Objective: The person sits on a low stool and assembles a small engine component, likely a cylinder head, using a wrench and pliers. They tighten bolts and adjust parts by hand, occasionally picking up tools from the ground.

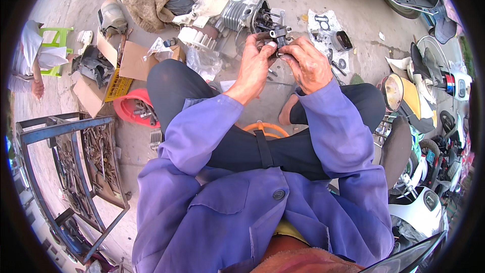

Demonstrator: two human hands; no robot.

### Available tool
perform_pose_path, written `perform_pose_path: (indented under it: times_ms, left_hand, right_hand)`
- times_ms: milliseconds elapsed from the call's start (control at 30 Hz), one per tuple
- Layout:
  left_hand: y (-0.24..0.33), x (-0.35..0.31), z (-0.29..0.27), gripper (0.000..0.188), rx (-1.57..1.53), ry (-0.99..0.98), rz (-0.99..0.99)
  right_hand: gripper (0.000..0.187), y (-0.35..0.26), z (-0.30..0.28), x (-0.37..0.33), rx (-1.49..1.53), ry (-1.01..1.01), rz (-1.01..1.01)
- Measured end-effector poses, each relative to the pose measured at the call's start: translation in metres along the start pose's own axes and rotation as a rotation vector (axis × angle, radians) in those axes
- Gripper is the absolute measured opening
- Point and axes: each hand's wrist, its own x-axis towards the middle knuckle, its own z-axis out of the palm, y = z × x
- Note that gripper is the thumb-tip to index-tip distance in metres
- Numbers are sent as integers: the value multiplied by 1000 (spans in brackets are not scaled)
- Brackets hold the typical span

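Observation:
Between my two hands, in front of an opened engine with a finned cylinder (235,12), is a small dark metal engine part (279,33) with lugs and a bolt-like end. My left hand (252,65) grips its left side, the thumb pressed on it and the fingers curled round. My right hand (309,64) pinches its right side with thumb and fingertips. The fingers cover much of the part. Studs of the opened engine stick out just behind it. Left of the engine lies a white finned wheel (194,38).
At right, gaskets (323,21) lie on a sheet beside a dark metal ring-shaped piece (342,41). A red bowl (120,105) of metal parts, a cardboard box (135,60) and a blue metal rack (65,129) with tools stand left. Scooter parts (424,212) crowd the right; another person's hand (38,89) shows far left.

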Motion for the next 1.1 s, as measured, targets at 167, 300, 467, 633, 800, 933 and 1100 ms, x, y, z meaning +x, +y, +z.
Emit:
perform_pose_path:
  times_ms: [167, 300, 467, 633, 800, 933, 1100]
  left_hand:
    - [-5, 2, -3, 36, 34, 12, 8]
    - [-8, 3, -8, 37, 115, -4, 57]
    - [-11, 7, -16, 34, 364, -5, 154]
    - [-6, 2, -11, 35, 455, 7, 196]
    - [0, -4, -9, 37, 573, 3, 229]
    - [1, -5, -7, 38, 638, -7, 239]
    - [-7, 0, -10, 36, 586, 31, 238]
  right_hand:
    - [20, -1, 1, -3, -73, -7, 5]
    - [23, -5, 1, -2, -140, -24, -31]
    - [24, -8, 2, -1, -254, -75, -91]
    - [19, -9, 4, -3, -253, -92, -61]
    - [17, -9, 6, -4, -188, -133, 25]
    - [16, -3, 6, -6, -92, -149, 103]
    - [20, -2, 11, -11, -158, -84, -4]
